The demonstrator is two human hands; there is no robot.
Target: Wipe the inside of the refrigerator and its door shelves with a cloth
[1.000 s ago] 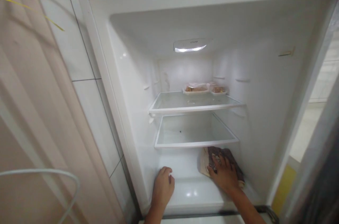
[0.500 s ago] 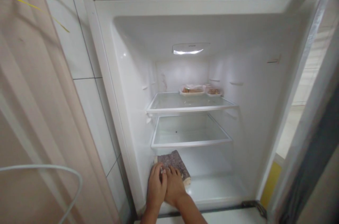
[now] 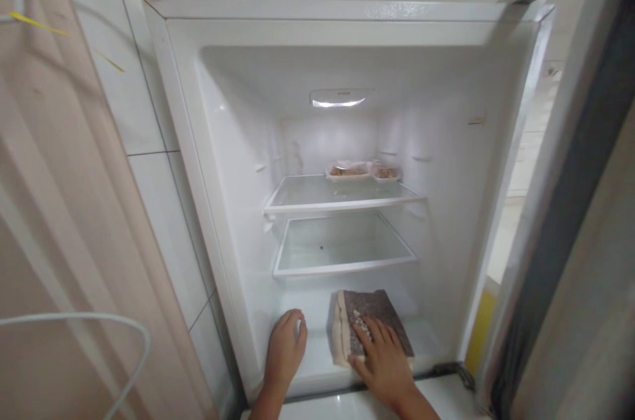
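Note:
A folded cloth [image 3: 381,307], grey-brown on top with cream layers at its side, lies on the bottom of the fridge, towards the front right. My right hand [image 3: 381,357] rests on top of it, fingers spread over a whitish pattern. To the left, apart from the cloth, my left hand [image 3: 288,344] is by the fridge's left inner wall. Its fingers are loosely curved, with a gap between thumb and fingers and no object visible in it.
Above are two glass shelves, the upper shelf [image 3: 342,204] and the lower shelf [image 3: 344,269]. Two wrapped food trays [image 3: 350,170] sit at the upper one's back. The fridge door [image 3: 550,208] stands ajar at right; a white cable [image 3: 99,316] hangs at left.
The folded cloth has moved right, away from the left wall, with my right hand on it. My left hand has come off the cloth and stays at the left. The camera view has shifted slightly.

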